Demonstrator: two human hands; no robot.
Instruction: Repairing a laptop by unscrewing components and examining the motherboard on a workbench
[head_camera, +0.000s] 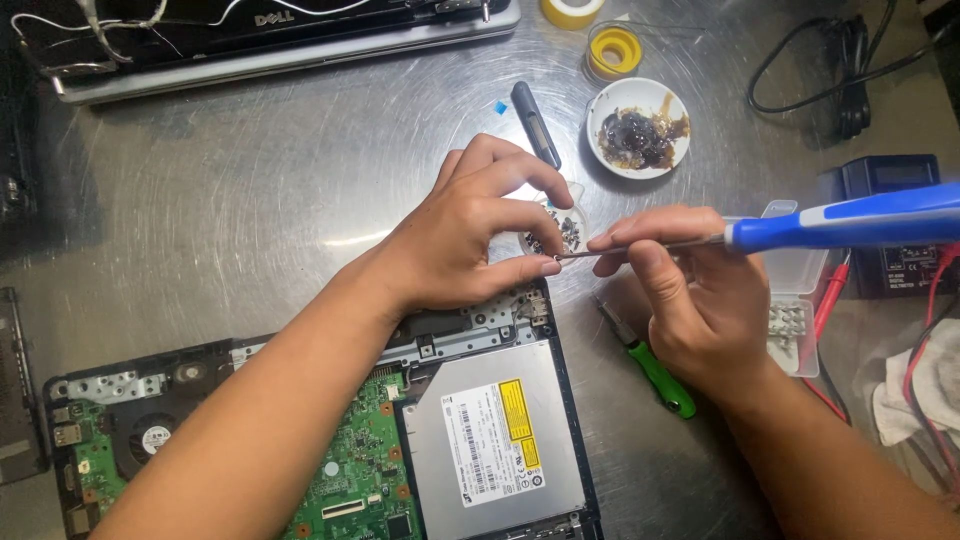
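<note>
Screwdriver (800, 225), light, stiff, blue-handled: gripped by right hand (690, 300) near shaft; left hand (470, 235) pinching tiny, easily dropped screw at tip.

Left hand (465, 235) hides most of screw dish (568, 230).

white and yellow labels (495, 435) on drive

Both forearms are bare to the frame's edge, with no sleeves, watch or rings showing. The left hand (470, 235) and right hand (695, 305) wear no gloves; fingernails are short.
</note>
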